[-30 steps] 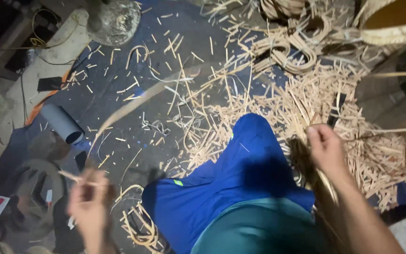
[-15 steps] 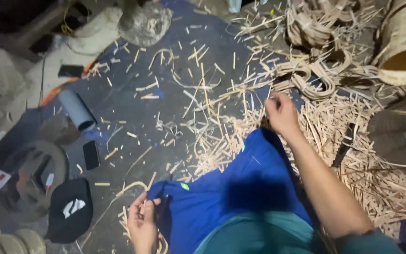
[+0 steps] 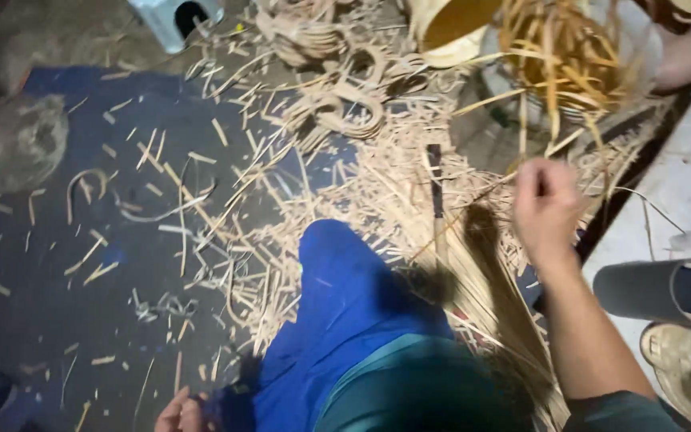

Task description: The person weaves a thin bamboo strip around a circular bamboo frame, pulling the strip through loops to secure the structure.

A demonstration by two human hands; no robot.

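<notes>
While the head view is blurred in places, both hands can be placed. Right hand is raised over the right part of the mat, fingers curled together on thin cane strips that run down-left from the fist; the exact pinch is blurred. Below the hand a bundle of long strips fans toward the bottom edge, beside the blue-trousered knee. A dark-handled knife lies upright among the shavings, just left of the held strips and apart from the hand.

Left hand shows only in part at the bottom edge, touching the trouser leg — whether it grips anything I cannot tell.

Surroundings: coils of cane lie near the top edge, a half-woven basket stands at the top right corner, and a dark roll lies at the right edge. Shavings cover the mat's middle — thinner toward the left.
</notes>
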